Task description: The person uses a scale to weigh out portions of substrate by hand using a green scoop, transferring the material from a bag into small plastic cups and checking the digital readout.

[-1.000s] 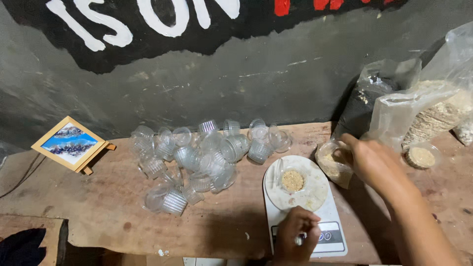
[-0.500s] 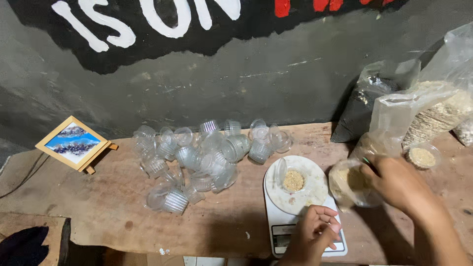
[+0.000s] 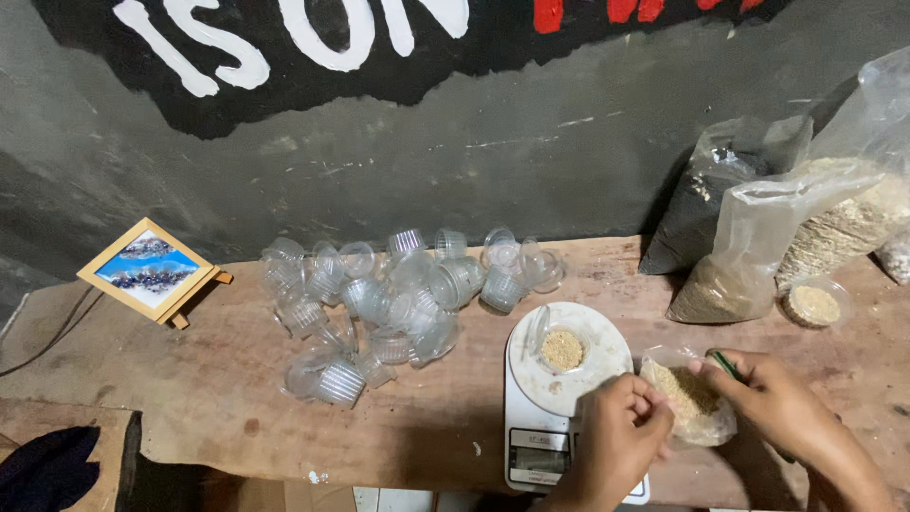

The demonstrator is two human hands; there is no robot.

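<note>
both hands on a small bag of grain beside the scale

the left hand [image 3: 621,431] and right hand [image 3: 782,403] pinch shut on the rim of a small clear bag [image 3: 692,403] of tan grain, just right of the white scale [image 3: 559,408]. it looks light, soft and slippery; gripping the bunched top edge seems safest.

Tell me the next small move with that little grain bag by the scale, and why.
Probably tip a pinch more grain from the small clear bag into the cup on the white kitchen scale. Both hands, left and right, hold the bag's mouth right beside the pan, and the cup looks only partly filled. The scale's display is too small to confirm.
</note>
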